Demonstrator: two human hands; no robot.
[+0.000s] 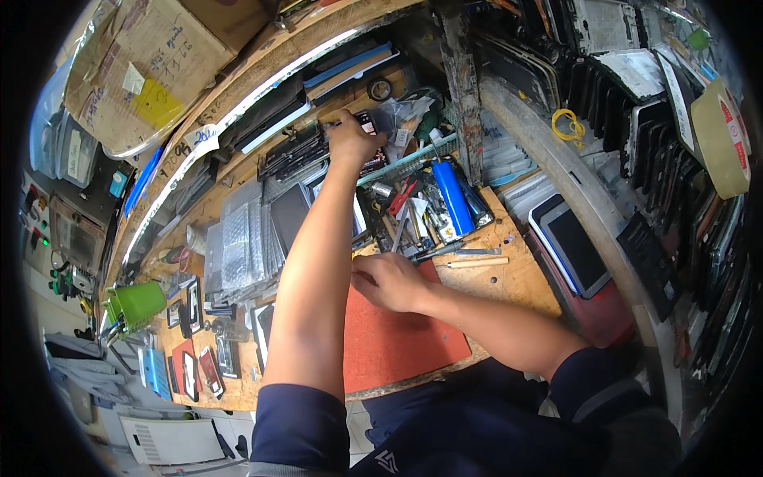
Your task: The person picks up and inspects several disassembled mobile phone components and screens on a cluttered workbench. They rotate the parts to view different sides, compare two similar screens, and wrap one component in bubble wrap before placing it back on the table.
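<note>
My left hand (351, 143) reaches far across the bench to dark flat device parts (296, 153) stacked at the back. Its fingers curl down among them beside a small dark box (367, 124); what they grip is hidden. Close to the far edge of a red mat (405, 334), my right hand (391, 282) hovers or rests with bent fingers. Whatever it may hold does not show. Just beyond it lies a basket of tools (405, 222) with a blue cylinder (452, 199) standing out among them.
Bubble-wrap sleeves (242, 238) are piled left of my left forearm. A green basket (135, 306) and several phones (211, 370) occupy the left end. A wooden post (461, 87) rises behind the tools. On the right shelf sit a white tablet (568, 246) and packed rows of dark panels.
</note>
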